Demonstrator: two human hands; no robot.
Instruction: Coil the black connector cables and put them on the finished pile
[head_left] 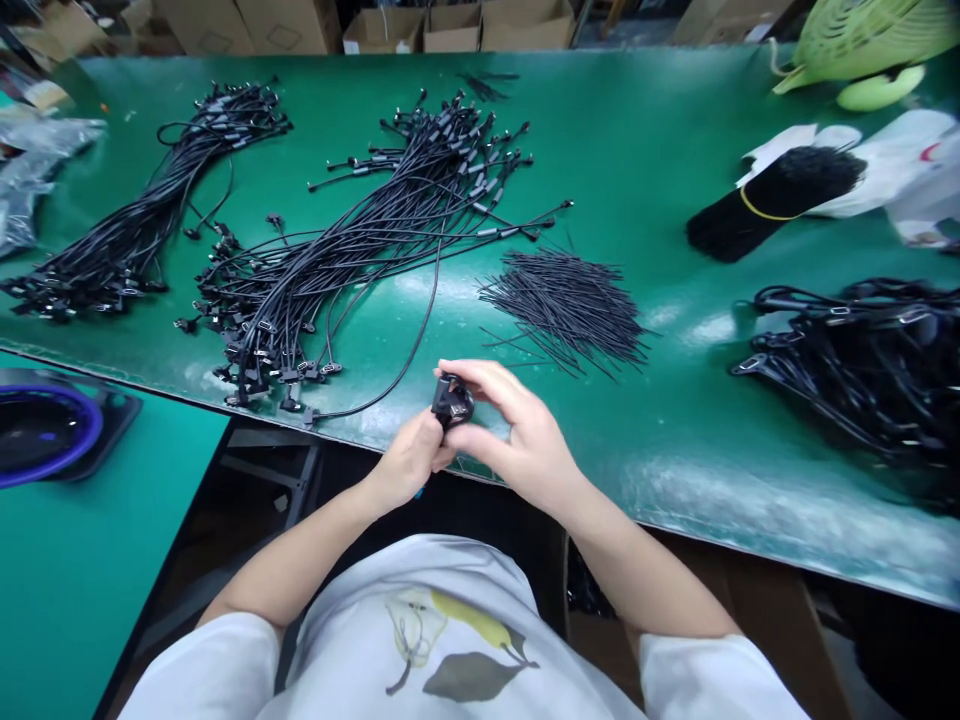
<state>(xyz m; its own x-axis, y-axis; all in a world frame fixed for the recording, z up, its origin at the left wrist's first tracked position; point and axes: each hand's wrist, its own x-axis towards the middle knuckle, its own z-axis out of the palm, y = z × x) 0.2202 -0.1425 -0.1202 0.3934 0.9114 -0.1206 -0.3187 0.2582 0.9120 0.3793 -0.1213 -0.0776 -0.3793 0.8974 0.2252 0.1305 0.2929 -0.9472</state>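
Note:
Both my hands meet at the near edge of the green table (660, 420). My left hand (409, 460) and my right hand (514, 435) are closed together on a small coiled black cable (452, 402) with a connector showing. One loose black cable (420, 335) runs from near my hands up toward a big pile of black cables (360, 235) in the middle of the table. A heap of thin black ties (566, 305) lies just beyond my right hand.
A second cable pile (142, 210) lies at the left, and a tangle of cables (862, 365) at the right. A banded bundle of black ties (772, 200) rests on white cloth. Cardboard boxes (450, 25) line the far edge. A blue-rimmed object (45, 430) sits at the left.

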